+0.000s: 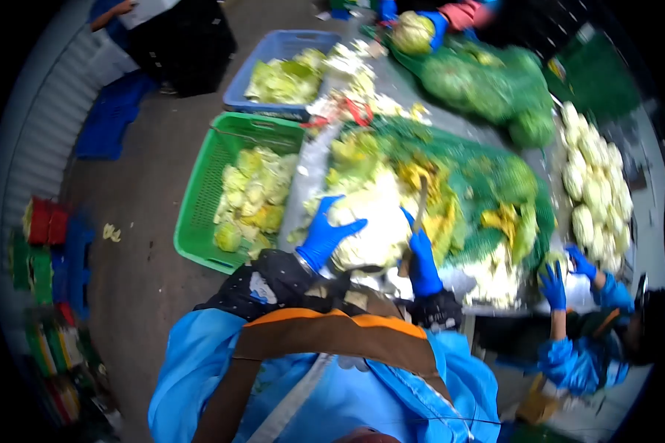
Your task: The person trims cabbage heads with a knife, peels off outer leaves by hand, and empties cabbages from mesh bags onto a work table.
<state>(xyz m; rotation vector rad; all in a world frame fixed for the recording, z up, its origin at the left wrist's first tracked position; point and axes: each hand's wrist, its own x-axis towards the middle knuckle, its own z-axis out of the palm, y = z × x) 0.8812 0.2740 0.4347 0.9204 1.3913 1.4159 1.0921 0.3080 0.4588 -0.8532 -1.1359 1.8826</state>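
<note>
My left hand (327,232), in a blue glove, has its fingers spread against the left side of a pale cabbage (375,218) on the metal table (308,177). At the cabbage's right side, my right hand (423,260), gloved in blue too, is closed round a knife (422,205) whose blade points up and away from me. Yellowed leaves (440,199) lie just beyond the knife. Behind the cabbage are loose green-yellow leaves (356,153). The lower edge of the cabbage is blurred.
A green crate (192,199) and a blue crate (247,66) hold leaves at the left. Green net bags (488,81) of cabbages lie across the table. Peeled cabbages (597,184) are piled at the right. A co-worker's gloved hands (553,286) are at right; another person's glove (437,29) holds a cabbage at the top.
</note>
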